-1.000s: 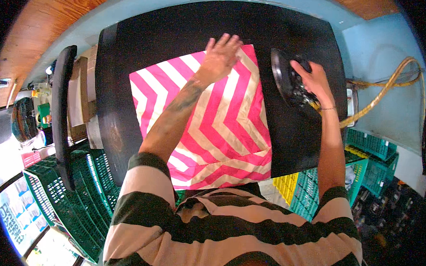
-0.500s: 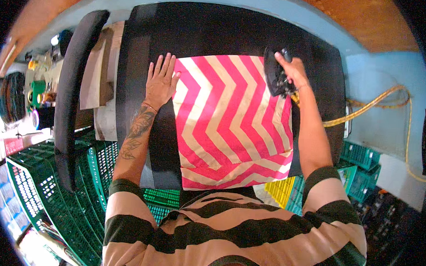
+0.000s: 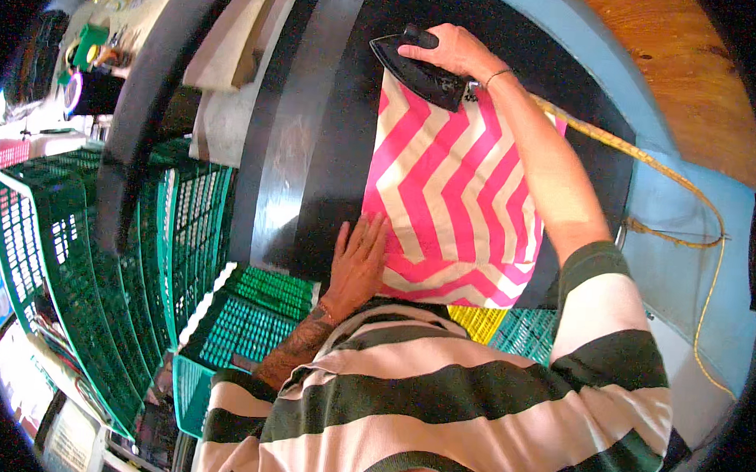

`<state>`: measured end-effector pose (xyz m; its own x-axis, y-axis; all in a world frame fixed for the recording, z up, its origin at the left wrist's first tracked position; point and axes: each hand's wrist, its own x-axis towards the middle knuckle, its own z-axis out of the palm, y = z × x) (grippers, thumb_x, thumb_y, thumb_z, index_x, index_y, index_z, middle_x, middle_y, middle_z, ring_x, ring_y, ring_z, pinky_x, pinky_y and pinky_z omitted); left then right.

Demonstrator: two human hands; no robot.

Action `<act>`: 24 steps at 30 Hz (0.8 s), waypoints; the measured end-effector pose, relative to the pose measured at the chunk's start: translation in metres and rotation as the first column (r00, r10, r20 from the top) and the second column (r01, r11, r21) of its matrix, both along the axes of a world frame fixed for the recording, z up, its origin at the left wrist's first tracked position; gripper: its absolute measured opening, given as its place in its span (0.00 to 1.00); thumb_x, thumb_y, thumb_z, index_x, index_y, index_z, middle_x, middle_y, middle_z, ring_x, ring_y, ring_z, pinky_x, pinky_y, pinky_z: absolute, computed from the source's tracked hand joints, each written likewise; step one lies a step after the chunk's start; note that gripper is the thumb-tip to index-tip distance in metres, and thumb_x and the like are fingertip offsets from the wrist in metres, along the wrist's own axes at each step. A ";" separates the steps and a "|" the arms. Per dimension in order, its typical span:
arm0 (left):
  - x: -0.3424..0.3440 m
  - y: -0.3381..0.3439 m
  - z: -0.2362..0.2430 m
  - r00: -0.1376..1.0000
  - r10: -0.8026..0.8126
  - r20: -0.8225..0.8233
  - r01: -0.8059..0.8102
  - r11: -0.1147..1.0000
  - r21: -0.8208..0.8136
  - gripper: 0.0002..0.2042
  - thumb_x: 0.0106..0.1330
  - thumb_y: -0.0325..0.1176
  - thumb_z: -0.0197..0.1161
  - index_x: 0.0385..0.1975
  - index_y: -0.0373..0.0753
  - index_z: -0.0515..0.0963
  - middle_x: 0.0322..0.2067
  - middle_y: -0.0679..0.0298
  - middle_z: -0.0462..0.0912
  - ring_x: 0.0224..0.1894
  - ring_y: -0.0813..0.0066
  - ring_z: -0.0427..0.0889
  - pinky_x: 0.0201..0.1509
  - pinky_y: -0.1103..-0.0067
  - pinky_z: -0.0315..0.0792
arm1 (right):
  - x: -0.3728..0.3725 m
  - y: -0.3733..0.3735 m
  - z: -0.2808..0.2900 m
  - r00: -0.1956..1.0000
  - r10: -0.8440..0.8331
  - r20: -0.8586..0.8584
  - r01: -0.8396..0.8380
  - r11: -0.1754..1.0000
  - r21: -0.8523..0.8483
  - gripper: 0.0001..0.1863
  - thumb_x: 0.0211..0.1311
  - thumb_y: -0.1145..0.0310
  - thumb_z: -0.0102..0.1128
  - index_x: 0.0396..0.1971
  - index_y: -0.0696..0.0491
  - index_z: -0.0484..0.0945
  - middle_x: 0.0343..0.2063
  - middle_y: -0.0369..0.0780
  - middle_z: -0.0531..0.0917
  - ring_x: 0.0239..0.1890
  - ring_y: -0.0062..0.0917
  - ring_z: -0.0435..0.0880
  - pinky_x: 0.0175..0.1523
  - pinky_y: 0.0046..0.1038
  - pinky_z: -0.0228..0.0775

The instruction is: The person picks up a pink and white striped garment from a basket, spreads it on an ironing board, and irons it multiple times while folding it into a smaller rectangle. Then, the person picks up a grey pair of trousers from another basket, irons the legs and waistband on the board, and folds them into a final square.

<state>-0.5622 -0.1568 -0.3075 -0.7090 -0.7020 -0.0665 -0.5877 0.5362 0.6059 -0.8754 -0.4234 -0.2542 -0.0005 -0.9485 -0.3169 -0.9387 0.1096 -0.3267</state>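
Note:
A pink-and-cream zigzag cloth [image 3: 456, 189] lies spread on the black-covered board [image 3: 322, 158]. My right hand [image 3: 458, 50] is closed around the handle of a black iron [image 3: 431, 84]. The iron rests across the cloth's far left corner, its pointed end reaching past the edge onto the black cover. At the cloth's near left edge, my left hand [image 3: 360, 256] lies flat with its fingers stretched out, touching the fabric. Some creases run across the cloth's near end, close to my body.
A yellow cord [image 3: 618, 145] runs from near the iron to the blue wall [image 3: 670, 215] at right. Green crates [image 3: 115, 275] are stacked at left, beside a long dark padded bar [image 3: 152, 100]. A yellow crate [image 3: 475, 322] shows below the board's near edge.
The iron, in my right hand, has moved from the cloth's far right side to its far left corner. My left hand has slid toward me along the left edge. The view has shifted.

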 end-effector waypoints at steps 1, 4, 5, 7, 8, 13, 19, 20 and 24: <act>0.011 0.014 -0.005 0.999 0.027 0.030 -0.026 0.999 -0.040 0.25 0.65 0.32 0.58 0.64 0.37 0.68 0.68 0.58 0.64 0.73 0.56 0.58 0.74 0.55 0.48 | 0.004 0.010 -0.001 0.992 0.095 0.086 -0.097 0.995 0.021 0.37 0.51 0.29 0.62 0.31 0.55 0.84 0.26 0.47 0.85 0.32 0.37 0.87 0.42 0.34 0.77; 0.038 0.030 0.001 0.997 0.061 0.048 -0.057 0.995 -0.085 0.23 0.64 0.34 0.61 0.60 0.38 0.73 0.64 0.60 0.70 0.69 0.54 0.63 0.71 0.55 0.54 | 0.031 0.081 -0.001 0.954 0.285 0.090 -0.296 0.942 0.159 0.36 0.54 0.31 0.60 0.39 0.53 0.84 0.34 0.51 0.85 0.37 0.43 0.86 0.46 0.39 0.77; 0.046 0.030 0.011 0.997 0.076 0.000 -0.075 0.996 -0.055 0.23 0.63 0.33 0.62 0.59 0.38 0.74 0.63 0.59 0.72 0.68 0.54 0.64 0.70 0.55 0.56 | 0.045 0.113 -0.001 0.944 0.317 0.091 -0.327 0.936 0.127 0.35 0.53 0.31 0.60 0.37 0.53 0.84 0.33 0.50 0.85 0.37 0.45 0.85 0.46 0.41 0.77; 0.057 0.032 0.037 0.988 0.128 -0.087 -0.132 0.991 -0.037 0.20 0.62 0.30 0.63 0.55 0.36 0.77 0.55 0.57 0.78 0.59 0.52 0.72 0.64 0.57 0.63 | 0.069 0.183 0.007 0.903 0.395 0.170 -0.417 0.901 0.121 0.33 0.54 0.33 0.60 0.31 0.53 0.83 0.29 0.50 0.84 0.35 0.45 0.85 0.43 0.45 0.76; 0.059 0.035 0.049 0.948 0.273 -0.164 -0.284 0.958 -0.041 0.19 0.62 0.30 0.63 0.54 0.35 0.77 0.54 0.55 0.79 0.57 0.51 0.74 0.62 0.59 0.64 | 0.078 0.215 0.012 0.917 0.377 0.129 -0.398 0.873 0.281 0.33 0.54 0.32 0.59 0.30 0.53 0.83 0.24 0.50 0.83 0.32 0.47 0.85 0.40 0.45 0.76; 0.049 0.063 0.051 0.757 0.626 -0.189 -0.618 0.779 0.104 0.15 0.64 0.31 0.65 0.46 0.30 0.77 0.39 0.51 0.80 0.42 0.52 0.77 0.49 0.64 0.70 | 0.104 0.294 0.019 0.917 0.363 0.163 -0.388 0.907 0.163 0.32 0.53 0.33 0.62 0.29 0.52 0.82 0.18 0.50 0.81 0.26 0.48 0.84 0.35 0.47 0.76; 0.037 0.105 -0.007 0.774 0.633 0.007 -0.633 0.773 0.035 0.13 0.61 0.34 0.69 0.39 0.34 0.77 0.34 0.52 0.79 0.38 0.52 0.77 0.43 0.64 0.71 | 0.058 0.182 0.010 0.986 0.101 0.133 -0.110 0.992 0.062 0.31 0.57 0.34 0.56 0.40 0.48 0.85 0.29 0.46 0.86 0.34 0.42 0.87 0.43 0.42 0.79; 0.042 0.110 -0.008 0.778 0.627 0.028 -0.627 0.775 0.077 0.12 0.61 0.34 0.69 0.39 0.34 0.77 0.33 0.53 0.79 0.38 0.53 0.77 0.43 0.65 0.71 | 0.051 0.163 0.012 0.974 0.216 0.062 -0.220 0.974 0.061 0.31 0.57 0.34 0.56 0.39 0.49 0.85 0.30 0.47 0.86 0.34 0.42 0.87 0.43 0.41 0.79; 0.060 0.101 0.009 0.635 0.763 -0.123 -0.753 0.647 0.125 0.09 0.62 0.32 0.68 0.37 0.36 0.79 0.33 0.56 0.79 0.37 0.58 0.77 0.43 0.67 0.71 | 0.063 0.200 0.017 0.946 0.289 0.150 -0.315 0.928 0.199 0.33 0.54 0.33 0.58 0.35 0.51 0.85 0.29 0.48 0.86 0.33 0.44 0.87 0.43 0.43 0.78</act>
